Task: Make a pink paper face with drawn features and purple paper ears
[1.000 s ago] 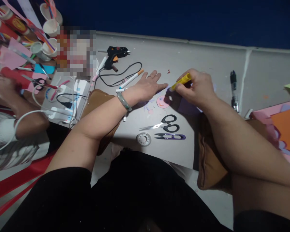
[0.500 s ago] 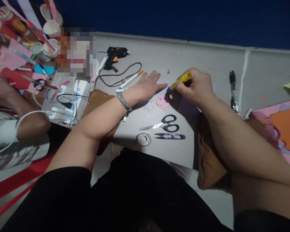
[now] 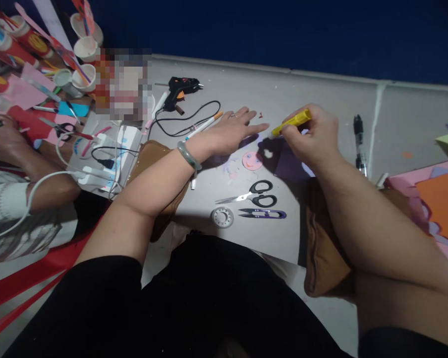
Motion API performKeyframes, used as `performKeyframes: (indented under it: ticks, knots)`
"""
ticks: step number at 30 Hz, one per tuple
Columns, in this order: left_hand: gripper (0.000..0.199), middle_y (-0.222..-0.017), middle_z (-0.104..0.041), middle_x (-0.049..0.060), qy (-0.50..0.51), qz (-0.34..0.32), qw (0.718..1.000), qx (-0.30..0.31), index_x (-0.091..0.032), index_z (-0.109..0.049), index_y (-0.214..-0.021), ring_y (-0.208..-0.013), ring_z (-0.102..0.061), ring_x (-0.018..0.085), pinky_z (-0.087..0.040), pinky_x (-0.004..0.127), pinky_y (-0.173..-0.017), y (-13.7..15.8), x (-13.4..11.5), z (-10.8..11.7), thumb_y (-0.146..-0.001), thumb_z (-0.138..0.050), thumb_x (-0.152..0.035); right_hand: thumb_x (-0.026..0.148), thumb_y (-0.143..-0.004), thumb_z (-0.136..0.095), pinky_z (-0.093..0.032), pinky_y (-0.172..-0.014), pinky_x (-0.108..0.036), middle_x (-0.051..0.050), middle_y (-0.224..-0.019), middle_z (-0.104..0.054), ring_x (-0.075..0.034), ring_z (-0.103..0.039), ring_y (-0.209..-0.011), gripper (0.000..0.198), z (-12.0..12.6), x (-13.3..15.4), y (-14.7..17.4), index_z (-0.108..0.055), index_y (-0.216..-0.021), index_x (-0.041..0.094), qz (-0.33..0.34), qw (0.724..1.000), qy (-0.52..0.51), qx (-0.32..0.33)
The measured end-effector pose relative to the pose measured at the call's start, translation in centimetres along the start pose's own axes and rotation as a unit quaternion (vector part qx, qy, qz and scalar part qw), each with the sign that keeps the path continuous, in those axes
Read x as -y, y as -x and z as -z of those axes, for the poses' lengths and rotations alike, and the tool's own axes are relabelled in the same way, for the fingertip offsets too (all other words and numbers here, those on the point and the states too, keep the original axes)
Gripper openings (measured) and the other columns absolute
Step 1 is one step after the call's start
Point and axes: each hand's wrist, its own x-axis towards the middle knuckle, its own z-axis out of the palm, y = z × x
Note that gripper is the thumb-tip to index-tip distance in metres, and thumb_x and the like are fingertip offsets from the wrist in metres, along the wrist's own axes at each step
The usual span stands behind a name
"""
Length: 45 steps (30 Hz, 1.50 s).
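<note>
My right hand (image 3: 315, 132) grips a yellow pen-shaped tube (image 3: 291, 123), its pale tip pointing left and down near purple paper; whether it touches is unclear. My left hand (image 3: 235, 130) lies palm down with fingers spread, partly over a piece of purple paper (image 3: 251, 141). Just below both hands is a round pink paper face (image 3: 252, 160) with drawn eyes and a red mouth. Beside it lie thin lilac paper scraps (image 3: 230, 166). A darker purple sheet (image 3: 289, 161) sits under my right hand, partly in shadow.
Nearer me lie black-handled scissors (image 3: 261, 194), purple thread snips (image 3: 263, 214) and a round white disc case (image 3: 222, 217). A black glue gun (image 3: 181, 92) with its cord is at the back left. Black pens (image 3: 359, 144) lie right. A co-worker's arm (image 3: 41, 171) is at far left, by a power strip (image 3: 121, 154).
My right hand has moved a little to the right with the yellow tube. My left hand stays spread in nearly the same place. The view has shifted slightly.
</note>
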Motion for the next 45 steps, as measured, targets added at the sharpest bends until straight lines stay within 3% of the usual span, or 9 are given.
performKeyframes:
  ticks: [4,7,12,17,25,32,37,45]
  knots:
    - [0.061,-0.189,-0.043,0.005,-0.021,0.007,1.0,0.023,-0.039,-0.079,-0.151,-0.179,-0.025,0.039,-0.021,0.069,-0.144,0.7,1.0,1.1,-0.096,-0.058,-0.023,0.043,-0.107,-0.055,-0.065,-0.082,-0.049,-0.01,-0.107,-0.086,-0.032,-0.08,-0.091,0.031,0.2,0.5,0.3,-0.079,-0.123,0.032,0.01,1.0,-0.007,0.015]
    - [0.058,-0.185,-0.047,0.006,-0.035,0.021,0.998,0.041,-0.036,-0.085,-0.141,-0.178,-0.027,0.04,-0.019,0.068,-0.144,0.9,1.1,0.9,-0.093,-0.058,-0.017,0.043,-0.108,-0.054,-0.065,-0.083,-0.05,-0.009,-0.107,-0.085,-0.033,-0.08,-0.094,0.031,0.3,0.8,0.5,-0.078,-0.125,0.034,0.016,0.999,0.012,0.029]
    - [0.057,-0.178,-0.055,0.009,-0.044,0.002,0.999,0.018,-0.037,-0.084,-0.143,-0.174,-0.033,0.038,-0.025,0.066,-0.142,0.6,0.2,-0.2,-0.096,-0.056,-0.022,0.039,-0.101,-0.062,-0.066,-0.087,-0.047,-0.01,-0.104,-0.085,-0.03,-0.08,-0.091,0.023,0.1,1.3,0.6,-0.077,-0.114,0.027,0.005,0.999,-0.006,0.043]
    - [0.056,-0.17,-0.061,0.011,-0.048,-0.005,0.999,0.008,-0.034,-0.087,-0.139,-0.169,-0.041,0.037,-0.034,0.063,-0.139,0.5,-0.6,0.1,-0.098,-0.05,-0.022,0.042,-0.101,-0.063,-0.066,-0.094,-0.051,-0.008,-0.101,-0.084,-0.032,-0.081,-0.094,0.022,-0.3,1.4,0.7,-0.077,-0.114,0.03,0.033,0.996,0.015,0.082]
    - [0.072,-0.181,-0.053,0.005,-0.032,-0.006,0.999,0.024,-0.044,-0.074,-0.157,-0.176,-0.032,0.04,-0.024,0.067,-0.144,0.3,-0.3,0.1,-0.09,-0.059,-0.024,0.048,-0.105,-0.059,-0.067,-0.091,-0.054,-0.009,-0.107,-0.087,-0.034,-0.081,-0.094,0.03,-0.4,1.3,1.0,-0.081,-0.121,0.034,0.032,0.998,0.004,0.057]
    - [0.059,-0.165,-0.065,0.011,-0.03,-0.021,0.999,0.014,-0.034,-0.084,-0.142,-0.165,-0.042,0.038,-0.035,0.063,-0.137,0.7,-0.7,0.3,-0.098,-0.047,-0.024,0.036,-0.098,-0.067,-0.066,-0.096,-0.05,-0.013,-0.106,-0.085,-0.032,-0.082,-0.097,0.025,-0.4,1.8,0.8,-0.08,-0.117,0.025,0.014,0.998,-0.018,0.059]
    - [0.057,-0.154,-0.074,0.011,-0.054,-0.057,0.995,0.054,-0.031,-0.082,-0.143,-0.158,-0.051,0.038,-0.034,0.062,-0.137,0.7,-0.8,0.5,-0.1,-0.045,-0.026,0.042,-0.103,-0.062,-0.066,-0.096,-0.052,-0.01,-0.108,-0.086,-0.033,-0.082,-0.099,0.026,-0.4,1.7,0.8,-0.079,-0.118,0.029,0.021,0.998,0.01,0.065]
    - [0.051,-0.154,-0.073,0.015,-0.095,-0.093,0.99,0.044,-0.021,-0.077,-0.14,-0.151,-0.055,0.038,-0.041,0.058,-0.128,0.6,0.3,-0.3,-0.094,-0.054,-0.02,0.045,-0.1,-0.068,-0.065,-0.101,-0.056,-0.009,-0.103,-0.086,-0.034,-0.081,-0.099,0.021,-0.5,1.4,1.1,-0.079,-0.113,0.032,0.038,0.996,-0.042,0.066]
